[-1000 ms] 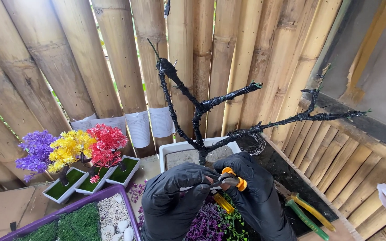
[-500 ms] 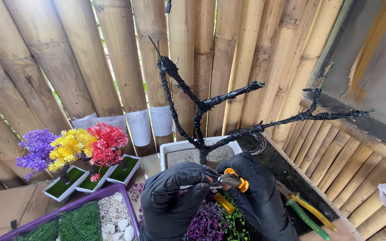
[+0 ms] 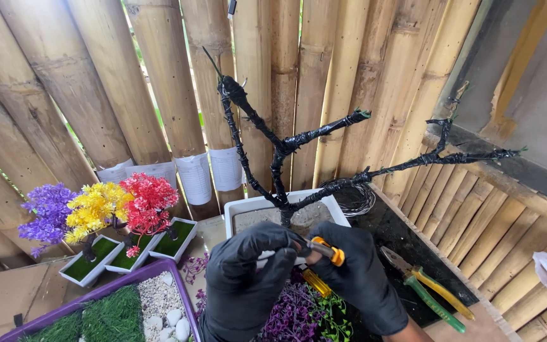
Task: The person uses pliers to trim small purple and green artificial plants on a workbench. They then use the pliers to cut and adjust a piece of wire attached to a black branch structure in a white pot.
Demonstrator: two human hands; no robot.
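Observation:
My left hand [image 3: 248, 278] and my right hand [image 3: 359, 282], both in black gloves, meet just in front of a white rectangular pot [image 3: 242, 209]. Together they grip small pliers with orange and yellow handles [image 3: 332, 254]. The right hand holds the handles and the left fingers pinch at the metal head. A bare tree of black-wrapped wire branches [image 3: 280, 152] stands in the pot's grey filling and spreads up and to the right. Purple and green artificial foliage [image 3: 299, 313] lies under my hands.
Three small artificial trees, purple [image 3: 49, 212], yellow [image 3: 96, 206] and red [image 3: 150, 199], stand in white pots at left. A purple tray [image 3: 159, 269] holds green moss and white pebbles. Green-and-yellow pliers [image 3: 428, 288] and a wire coil [image 3: 356, 196] lie at right. A bamboo wall is behind.
Both hands stay at the front of the pot with the pliers; only the fingers and the tool shift slightly.

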